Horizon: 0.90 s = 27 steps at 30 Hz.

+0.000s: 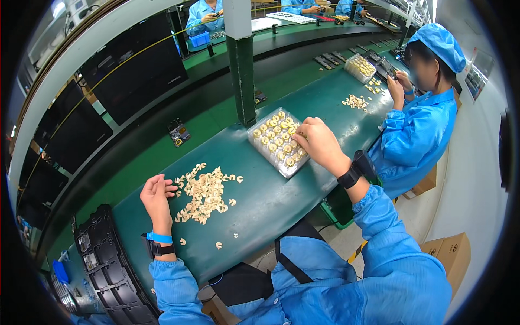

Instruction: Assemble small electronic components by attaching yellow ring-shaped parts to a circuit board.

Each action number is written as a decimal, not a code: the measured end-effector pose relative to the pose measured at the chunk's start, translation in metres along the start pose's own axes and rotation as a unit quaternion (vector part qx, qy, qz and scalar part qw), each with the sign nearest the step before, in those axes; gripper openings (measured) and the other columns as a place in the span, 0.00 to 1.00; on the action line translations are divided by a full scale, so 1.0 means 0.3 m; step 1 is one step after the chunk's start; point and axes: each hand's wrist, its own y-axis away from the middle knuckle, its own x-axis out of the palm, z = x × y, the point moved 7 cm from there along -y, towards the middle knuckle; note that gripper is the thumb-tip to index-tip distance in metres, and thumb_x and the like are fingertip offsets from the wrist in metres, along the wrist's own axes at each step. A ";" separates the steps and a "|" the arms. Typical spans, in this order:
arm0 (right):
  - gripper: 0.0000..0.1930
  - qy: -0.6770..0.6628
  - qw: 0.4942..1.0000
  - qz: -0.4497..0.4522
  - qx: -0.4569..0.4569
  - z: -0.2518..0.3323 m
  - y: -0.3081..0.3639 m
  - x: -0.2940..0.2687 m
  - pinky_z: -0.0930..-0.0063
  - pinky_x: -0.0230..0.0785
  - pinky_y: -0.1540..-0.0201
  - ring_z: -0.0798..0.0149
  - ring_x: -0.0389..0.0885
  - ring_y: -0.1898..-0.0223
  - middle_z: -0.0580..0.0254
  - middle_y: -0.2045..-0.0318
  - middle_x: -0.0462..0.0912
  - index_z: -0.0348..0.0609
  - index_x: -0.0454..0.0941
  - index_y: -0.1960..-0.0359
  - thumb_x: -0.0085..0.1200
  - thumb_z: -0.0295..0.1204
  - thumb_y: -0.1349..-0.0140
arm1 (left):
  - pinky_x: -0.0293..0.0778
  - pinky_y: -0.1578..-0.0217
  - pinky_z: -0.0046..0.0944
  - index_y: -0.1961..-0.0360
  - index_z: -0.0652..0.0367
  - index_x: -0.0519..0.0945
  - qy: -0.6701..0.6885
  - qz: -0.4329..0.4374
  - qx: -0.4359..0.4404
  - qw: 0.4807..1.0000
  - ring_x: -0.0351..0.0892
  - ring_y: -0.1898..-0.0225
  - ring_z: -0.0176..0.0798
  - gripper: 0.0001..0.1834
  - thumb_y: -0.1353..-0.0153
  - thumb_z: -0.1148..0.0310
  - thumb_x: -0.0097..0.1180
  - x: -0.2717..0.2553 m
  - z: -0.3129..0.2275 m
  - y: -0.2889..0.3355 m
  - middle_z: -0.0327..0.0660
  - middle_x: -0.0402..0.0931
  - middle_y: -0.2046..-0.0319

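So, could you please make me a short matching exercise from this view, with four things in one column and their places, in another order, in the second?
Things
1. Right hand
2. Pile of small pieces
3. Large black plastic part
4. Left hand

Places
A. To the left of the left hand, near the picture's lower left
B. Just beside the left edge of the pile
C. With its fingertips at the clear tray
D. On the green work surface, between the two hands

Right pairs: 1-C, 2-D, 3-A, 4-B
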 end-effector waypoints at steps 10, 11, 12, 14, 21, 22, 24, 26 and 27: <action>0.05 -0.093 0.974 -0.132 -0.161 0.272 -0.086 -0.024 0.55 0.78 0.58 0.49 0.82 0.60 0.55 0.61 0.81 0.42 0.79 0.61 0.58 0.26 0.37 | 0.77 0.67 0.31 0.50 0.68 0.83 -0.034 0.074 0.060 0.995 0.87 0.67 0.35 0.11 0.23 0.70 0.57 0.129 -0.098 0.042 0.44 0.86 0.64; 0.05 -0.152 0.964 -0.122 -0.179 0.364 -0.103 0.028 0.54 0.78 0.58 0.47 0.83 0.59 0.54 0.62 0.81 0.41 0.79 0.60 0.58 0.27 0.36 | 0.78 0.67 0.31 0.50 0.68 0.83 -0.046 0.087 0.072 0.993 0.87 0.67 0.35 0.11 0.23 0.70 0.57 0.129 -0.116 0.053 0.44 0.86 0.64; 0.06 -0.198 0.955 -0.111 -0.193 0.442 -0.111 0.063 0.53 0.79 0.58 0.46 0.84 0.58 0.52 0.62 0.82 0.41 0.78 0.59 0.57 0.28 0.34 | 0.78 0.67 0.31 0.50 0.68 0.83 -0.047 0.109 0.083 0.989 0.87 0.67 0.35 0.12 0.23 0.70 0.57 0.162 -0.126 0.059 0.44 0.86 0.64; 0.07 -0.230 0.954 0.009 -0.190 0.581 -0.150 0.241 0.50 0.80 0.56 0.42 0.85 0.58 0.47 0.62 0.83 0.38 0.78 0.60 0.56 0.29 0.29 | 0.78 0.67 0.31 0.50 0.69 0.84 -0.024 0.128 0.084 0.988 0.87 0.66 0.36 0.12 0.24 0.70 0.57 0.184 -0.133 0.066 0.45 0.87 0.63; 0.12 -0.411 0.904 0.056 -0.105 0.778 -0.250 0.458 0.48 0.77 0.62 0.37 0.83 0.64 0.44 0.68 0.82 0.35 0.76 0.65 0.53 0.31 0.24 | 0.77 0.68 0.30 0.51 0.70 0.84 -0.006 0.096 0.100 0.990 0.84 0.68 0.31 0.12 0.23 0.68 0.58 0.159 -0.095 0.020 0.43 0.87 0.64; 0.12 -0.448 0.886 0.029 -0.114 0.764 -0.252 0.460 0.48 0.76 0.62 0.36 0.83 0.65 0.44 0.69 0.82 0.35 0.76 0.66 0.53 0.31 0.24 | 0.77 0.69 0.30 0.51 0.69 0.84 -0.003 0.090 0.103 0.991 0.83 0.68 0.31 0.12 0.23 0.68 0.58 0.167 -0.086 0.009 0.42 0.86 0.65; 0.11 -0.463 0.876 -0.028 -0.131 0.764 -0.234 0.475 0.51 0.76 0.61 0.38 0.83 0.63 0.44 0.68 0.81 0.33 0.76 0.65 0.54 0.29 0.26 | 0.76 0.69 0.29 0.52 0.68 0.84 -0.013 0.059 0.071 0.996 0.82 0.69 0.29 0.12 0.23 0.68 0.58 0.159 -0.075 0.006 0.41 0.86 0.66; 0.11 -0.494 0.856 -0.053 -0.144 0.798 -0.225 0.488 0.54 0.76 0.60 0.40 0.83 0.63 0.45 0.68 0.81 0.31 0.77 0.64 0.55 0.29 0.27 | 0.75 0.69 0.29 0.53 0.67 0.84 -0.038 0.043 0.061 0.997 0.81 0.69 0.28 0.11 0.23 0.68 0.57 0.112 -0.082 -0.002 0.39 0.85 0.66; 0.10 -0.522 0.844 -0.039 -0.120 0.805 -0.228 0.506 0.55 0.76 0.60 0.41 0.83 0.63 0.45 0.68 0.82 0.31 0.77 0.63 0.55 0.28 0.27 | 0.75 0.69 0.28 0.54 0.67 0.84 -0.042 0.036 0.057 0.997 0.81 0.69 0.28 0.11 0.22 0.68 0.57 0.093 -0.083 -0.005 0.39 0.85 0.66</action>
